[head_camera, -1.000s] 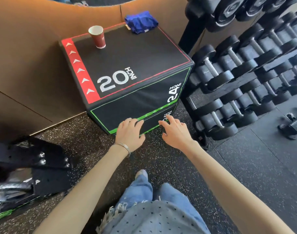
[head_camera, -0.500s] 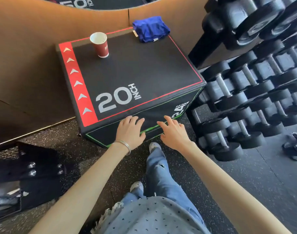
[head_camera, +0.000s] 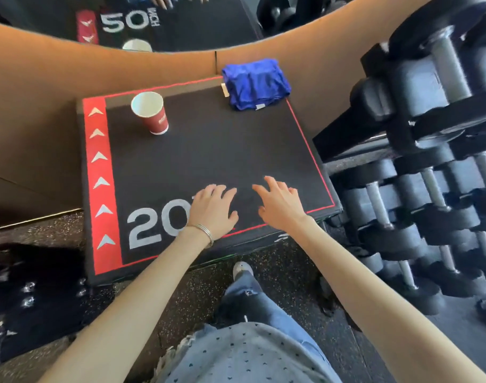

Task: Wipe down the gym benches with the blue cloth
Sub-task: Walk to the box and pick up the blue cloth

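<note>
Blue cloth sits bunched at the box's far right corner, well out of both hands' grasp.
Left hand and right hand, spread and empty, have climbed from the box's front face onto its top; a hasty reach could tip the paper cup standing near the far left.

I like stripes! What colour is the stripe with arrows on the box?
Red, with white arrows; the head view shows it.

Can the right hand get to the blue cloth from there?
Probably yes. Bare box top lies between the open right hand and the blue cloth at the far corner; the cup stands off left.
</note>
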Demonstrator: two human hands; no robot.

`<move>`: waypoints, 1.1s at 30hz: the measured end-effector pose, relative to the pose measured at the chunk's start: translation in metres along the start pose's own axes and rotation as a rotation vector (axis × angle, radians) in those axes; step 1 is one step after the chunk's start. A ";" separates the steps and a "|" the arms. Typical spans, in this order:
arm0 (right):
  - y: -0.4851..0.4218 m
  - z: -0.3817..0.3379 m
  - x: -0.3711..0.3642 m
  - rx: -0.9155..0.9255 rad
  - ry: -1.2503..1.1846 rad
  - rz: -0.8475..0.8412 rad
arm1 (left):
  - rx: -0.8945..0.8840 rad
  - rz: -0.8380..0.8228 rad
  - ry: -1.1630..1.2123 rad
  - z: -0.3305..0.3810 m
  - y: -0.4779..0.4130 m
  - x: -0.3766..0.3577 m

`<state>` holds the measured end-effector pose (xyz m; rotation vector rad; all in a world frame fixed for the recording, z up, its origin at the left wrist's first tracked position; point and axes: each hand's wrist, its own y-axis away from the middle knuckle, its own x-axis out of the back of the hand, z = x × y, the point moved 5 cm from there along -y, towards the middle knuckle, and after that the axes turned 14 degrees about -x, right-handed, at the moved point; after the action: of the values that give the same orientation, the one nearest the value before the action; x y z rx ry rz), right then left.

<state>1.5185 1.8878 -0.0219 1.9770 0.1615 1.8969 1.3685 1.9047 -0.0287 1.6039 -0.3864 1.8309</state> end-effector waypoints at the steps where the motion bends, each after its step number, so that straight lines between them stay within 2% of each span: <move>1: -0.014 0.002 0.006 0.018 0.001 0.007 | 0.015 0.001 0.001 -0.002 -0.011 0.003; 14: -0.173 0.005 0.058 0.089 -0.013 0.017 | 0.168 -0.005 0.041 -0.043 -0.129 0.036; 25: -0.275 0.005 0.063 0.067 0.029 0.095 | 0.136 -0.004 -0.012 -0.050 -0.168 0.051; 33: -0.294 -0.006 0.072 0.070 0.025 0.323 | 0.124 0.013 -0.031 -0.049 -0.153 0.045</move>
<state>1.5722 2.1834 -0.0595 2.1316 -0.0921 2.1383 1.4288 2.0597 -0.0260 1.7181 -0.3030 1.8744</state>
